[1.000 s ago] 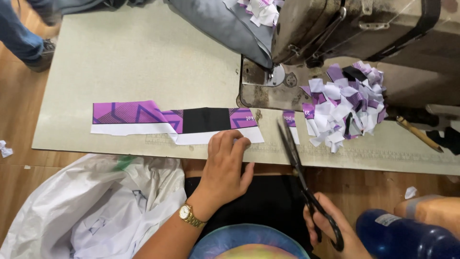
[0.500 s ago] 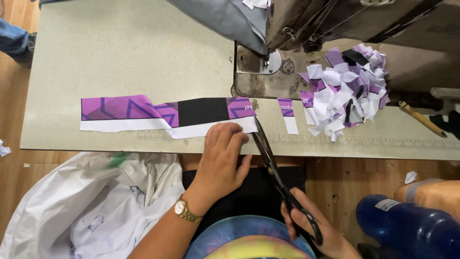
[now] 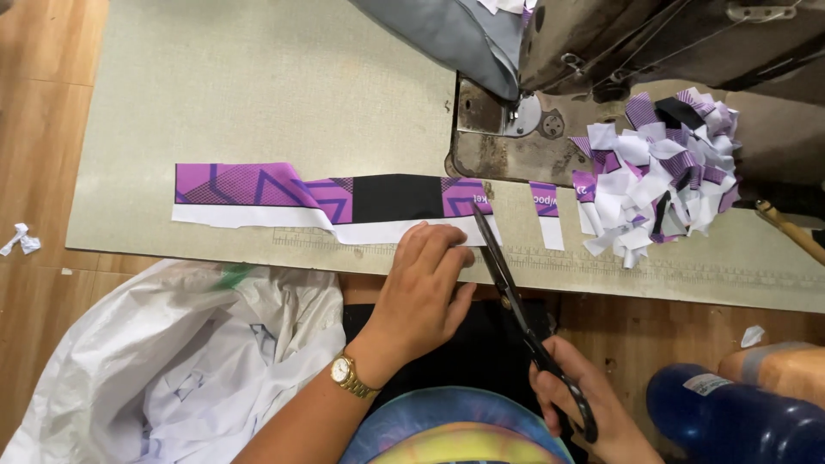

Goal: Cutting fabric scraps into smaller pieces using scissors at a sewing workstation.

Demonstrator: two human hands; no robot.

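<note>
Where table (image 3: 258, 94) meets wood floor (image 3: 43, 155) | left hand (image 3: 421, 296) flat on strip (image 3: 335, 199) | right hand (image 3: 584, 404) grips scissors (image 3: 507, 288) (blades closed)

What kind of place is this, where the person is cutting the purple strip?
Probably a sewing workshop. An industrial sewing machine stands on the work table, a pile of cut purple and white pieces lies beside it, and the right hand holds scissors against a printed strip that the left hand presses down.

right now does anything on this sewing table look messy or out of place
Mostly tidy. A heap of cut label pieces sits loose beside the sewing machine, and paper scraps lie on the floor left of the table.
</note>
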